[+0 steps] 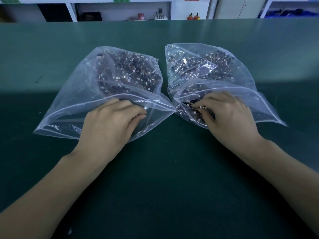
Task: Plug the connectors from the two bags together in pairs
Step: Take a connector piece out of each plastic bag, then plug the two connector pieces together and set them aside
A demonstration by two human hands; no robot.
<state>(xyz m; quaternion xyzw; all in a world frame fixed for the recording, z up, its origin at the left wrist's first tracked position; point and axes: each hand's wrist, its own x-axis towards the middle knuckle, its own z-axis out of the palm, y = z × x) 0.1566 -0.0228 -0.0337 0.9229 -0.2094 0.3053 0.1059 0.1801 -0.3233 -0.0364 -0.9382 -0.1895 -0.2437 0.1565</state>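
Observation:
Two clear zip bags lie side by side on the green table (155, 169), their mouths toward me. The left bag (82, 94) and the right bag (238, 73) each hold a heap of small dark wired connectors with white plugs (131, 73). My left hand (110, 125) reaches into the left bag's mouth, fingers curled; what they hold is hidden by the plastic. My right hand (229, 116) is inside the right bag's mouth, its curled fingertips in among the connectors (195, 107) there.
The table's far edge meets white shelving (120, 11) with small items and two red objects (193, 17). Bare green surface lies in front of the bags and to both sides.

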